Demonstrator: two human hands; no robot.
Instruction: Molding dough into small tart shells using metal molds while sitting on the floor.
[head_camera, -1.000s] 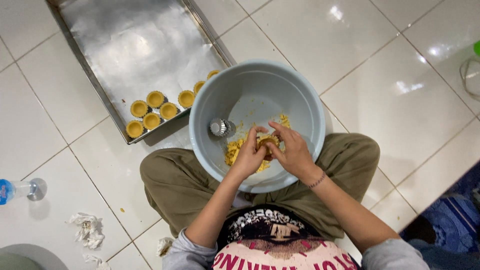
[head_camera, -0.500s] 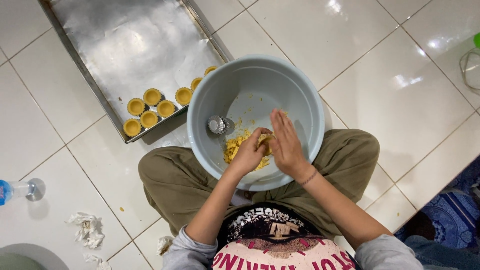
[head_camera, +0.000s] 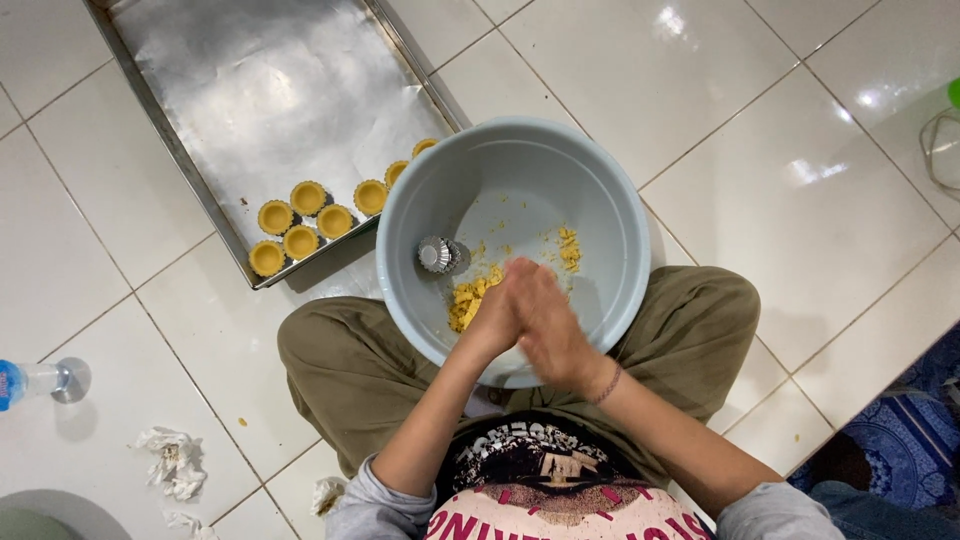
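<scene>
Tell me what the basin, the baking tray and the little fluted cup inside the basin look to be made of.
Basin: likely plastic, matte grey-blue with a thick, smooth rim. Baking tray: metal, probably aluminium, dull silver with hazy reflections. Fluted cup: thin shiny metal, bright glints on its ridges.

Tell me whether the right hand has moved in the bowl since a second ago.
Yes. The right hand was cupped around dough beside the left hand; now it lies flat over it, palms pressed together, at the same spot by the bowl's near rim.
</scene>
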